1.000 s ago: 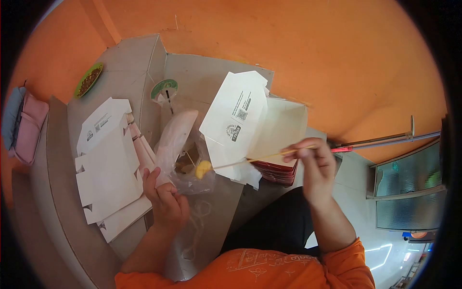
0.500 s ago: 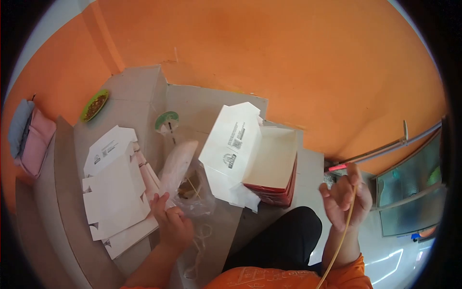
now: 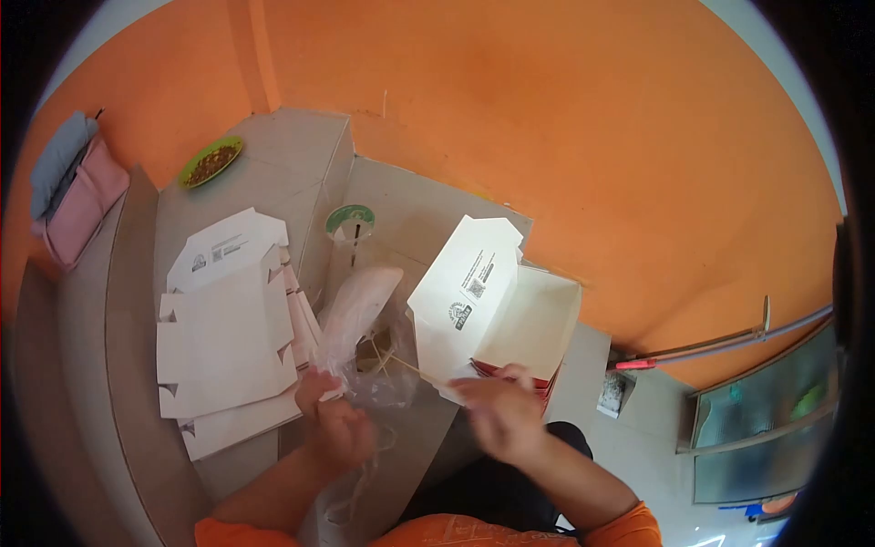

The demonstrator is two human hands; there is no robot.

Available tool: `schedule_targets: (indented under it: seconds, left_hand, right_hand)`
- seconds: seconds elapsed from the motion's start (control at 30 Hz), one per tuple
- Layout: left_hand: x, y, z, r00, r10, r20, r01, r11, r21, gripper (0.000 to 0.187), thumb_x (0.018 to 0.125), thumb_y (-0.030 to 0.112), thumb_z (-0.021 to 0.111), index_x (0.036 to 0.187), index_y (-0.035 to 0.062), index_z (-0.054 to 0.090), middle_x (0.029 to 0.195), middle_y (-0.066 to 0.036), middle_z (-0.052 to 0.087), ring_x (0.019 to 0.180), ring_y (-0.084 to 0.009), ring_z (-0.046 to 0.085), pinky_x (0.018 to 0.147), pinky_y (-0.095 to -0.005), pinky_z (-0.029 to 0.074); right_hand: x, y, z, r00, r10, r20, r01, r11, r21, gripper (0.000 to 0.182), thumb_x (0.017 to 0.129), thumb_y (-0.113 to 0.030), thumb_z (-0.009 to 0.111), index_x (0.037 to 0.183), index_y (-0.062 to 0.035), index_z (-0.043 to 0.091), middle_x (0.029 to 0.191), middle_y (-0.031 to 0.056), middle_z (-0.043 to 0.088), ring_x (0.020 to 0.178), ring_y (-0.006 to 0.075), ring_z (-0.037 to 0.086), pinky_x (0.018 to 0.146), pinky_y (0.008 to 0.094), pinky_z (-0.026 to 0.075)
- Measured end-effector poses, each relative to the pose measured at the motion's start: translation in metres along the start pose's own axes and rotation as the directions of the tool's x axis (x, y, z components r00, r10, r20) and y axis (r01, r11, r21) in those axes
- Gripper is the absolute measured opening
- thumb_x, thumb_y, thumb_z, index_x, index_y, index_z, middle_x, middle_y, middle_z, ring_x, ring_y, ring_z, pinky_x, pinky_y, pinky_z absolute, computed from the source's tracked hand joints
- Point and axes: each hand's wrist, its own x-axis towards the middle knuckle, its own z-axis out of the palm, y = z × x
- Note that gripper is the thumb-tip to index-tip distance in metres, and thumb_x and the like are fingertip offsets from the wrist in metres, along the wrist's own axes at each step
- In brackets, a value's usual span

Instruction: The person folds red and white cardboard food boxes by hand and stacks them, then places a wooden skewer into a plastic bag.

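My left hand [image 3: 333,417] grips the edge of a clear plastic bag [image 3: 375,369] lying on the grey counter [image 3: 128,301]. There is some food inside the bag, hard to make out. My right hand [image 3: 501,415], blurred, is just right of the bag and pinches a thin wooden skewer [image 3: 421,371] whose tip points into the bag's mouth. Right behind my right hand stands an opened white carton [image 3: 497,310] with its printed lid up, on a stack of red-edged cartons [image 3: 547,383].
A pile of flat white carton blanks [image 3: 223,333] lies left of the bag. Behind the bag stands a green-lidded cup [image 3: 351,221] with a straw. A green plate [image 3: 211,161] of food sits at the far corner, pink and blue cloth [image 3: 73,187] at far left. Orange wall behind.
My right hand lifted the skewer with a yellow piece out to the right, swung it down toward me, and has now come back to the bag with the skewer. The view tilted slightly.
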Motion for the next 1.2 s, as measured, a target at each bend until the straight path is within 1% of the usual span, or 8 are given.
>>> schedule_targets:
  seconds: [0.33, 0.6, 0.67, 0.8, 0.87, 0.97, 1.03, 1.2]
  left_hand:
    - [0.002, 0.004, 0.000, 0.990, 0.138, 0.010, -0.137, 0.988, -0.074, 0.035, 0.065, 0.000, 0.063, 0.090, 0.0074, 0.038, 0.100, -0.018, 0.041, 0.084, -0.0289, 0.040, 0.075, -0.0396, 0.037]
    - [0.031, -0.005, -0.024, 0.980, -0.048, -0.195, 0.072, 0.990, 0.118, 0.036, 0.066, 0.004, 0.067, 0.094, 0.0049, 0.045, 0.097, -0.016, 0.050, 0.089, -0.0324, 0.049, 0.079, -0.0430, 0.037]
    - [0.054, -0.005, -0.062, 0.962, -0.257, 0.097, 0.217, 0.928, 0.302, 0.041, 0.068, 0.010, 0.074, 0.100, 0.0031, 0.048, 0.102, -0.015, 0.053, 0.092, -0.0309, 0.053, 0.081, -0.0406, 0.041]
    - [0.051, -0.019, -0.097, 0.713, -0.570, 0.408, 0.485, 0.822, 0.300, 0.052, 0.068, 0.017, 0.078, 0.111, 0.0032, 0.052, 0.110, -0.013, 0.056, 0.097, -0.0279, 0.056, 0.084, -0.0367, 0.045]
    - [0.042, -0.035, -0.090, 0.622, -0.606, 0.496, 0.544, 0.790, 0.284, 0.057, 0.069, 0.018, 0.079, 0.118, 0.0027, 0.054, 0.115, -0.014, 0.056, 0.097, -0.0270, 0.057, 0.087, -0.0334, 0.047]
    - [0.032, -0.049, -0.088, 0.657, -0.596, 0.462, 0.581, 0.791, 0.192, 0.052, 0.071, 0.014, 0.077, 0.117, 0.0021, 0.056, 0.113, -0.013, 0.057, 0.096, -0.0242, 0.058, 0.085, -0.0333, 0.048]
    - [0.037, -0.047, -0.088, 0.654, -0.598, 0.464, 0.580, 0.790, 0.200, 0.052, 0.071, 0.014, 0.077, 0.118, 0.0017, 0.057, 0.113, -0.013, 0.057, 0.095, -0.0235, 0.059, 0.084, -0.0326, 0.048]
    - [0.042, -0.058, -0.091, 0.520, -0.667, 0.533, 0.724, 0.675, 0.140, 0.053, 0.072, 0.011, 0.076, 0.121, 0.0024, 0.057, 0.114, -0.014, 0.056, 0.092, -0.0211, 0.059, 0.081, -0.0305, 0.049]
  right_hand:
    - [-0.015, -0.017, 0.021, 0.880, -0.212, 0.425, 0.343, 0.903, -0.260, 0.044, 0.076, -0.013, 0.058, 0.120, -0.0090, 0.058, 0.116, 0.0082, 0.058, 0.108, 0.0179, 0.055, 0.087, 0.0358, 0.040]
    - [-0.198, 0.056, -0.114, 0.984, 0.106, 0.143, -0.028, 0.886, -0.464, 0.032, 0.064, 0.002, 0.064, 0.094, -0.0074, 0.064, 0.091, 0.0097, 0.063, 0.084, 0.0270, 0.059, 0.073, 0.0392, 0.044]
    - [-0.262, 0.073, -0.153, 0.950, 0.308, -0.055, -0.279, 0.755, -0.594, 0.029, 0.065, 0.003, 0.062, 0.092, -0.0066, 0.061, 0.088, 0.0104, 0.062, 0.082, 0.0297, 0.059, 0.075, 0.0410, 0.043]
    - [-0.407, 0.084, -0.209, 0.656, 0.710, -0.254, -0.650, 0.361, -0.669, 0.028, 0.076, -0.001, 0.059, 0.104, -0.0076, 0.058, 0.102, 0.0137, 0.058, 0.097, 0.0335, 0.055, 0.084, 0.0441, 0.042]
    - [-0.491, 0.079, -0.218, 0.186, 0.928, -0.323, -0.807, -0.044, -0.589, 0.030, 0.079, -0.011, 0.060, 0.108, -0.0066, 0.058, 0.109, 0.0160, 0.059, 0.104, 0.0350, 0.055, 0.089, 0.0456, 0.044]
    - [-0.596, 0.121, -0.234, -0.323, 0.940, 0.113, -0.751, -0.182, -0.634, 0.027, 0.079, -0.019, 0.066, 0.102, -0.0041, 0.065, 0.098, 0.0161, 0.066, 0.092, 0.0314, 0.062, 0.082, 0.0400, 0.049]
    - [-0.562, 0.098, -0.227, 0.150, 0.969, -0.197, -0.904, 0.054, -0.425, 0.027, 0.079, -0.021, 0.065, 0.098, -0.0021, 0.065, 0.092, 0.0143, 0.068, 0.084, 0.0299, 0.064, 0.078, 0.0390, 0.050]
    - [-0.532, 0.075, -0.226, -0.008, 0.995, -0.103, -0.953, -0.039, -0.300, 0.026, 0.079, -0.020, 0.063, 0.097, -0.0010, 0.066, 0.093, 0.0203, 0.066, 0.087, 0.0322, 0.064, 0.078, 0.0403, 0.050]
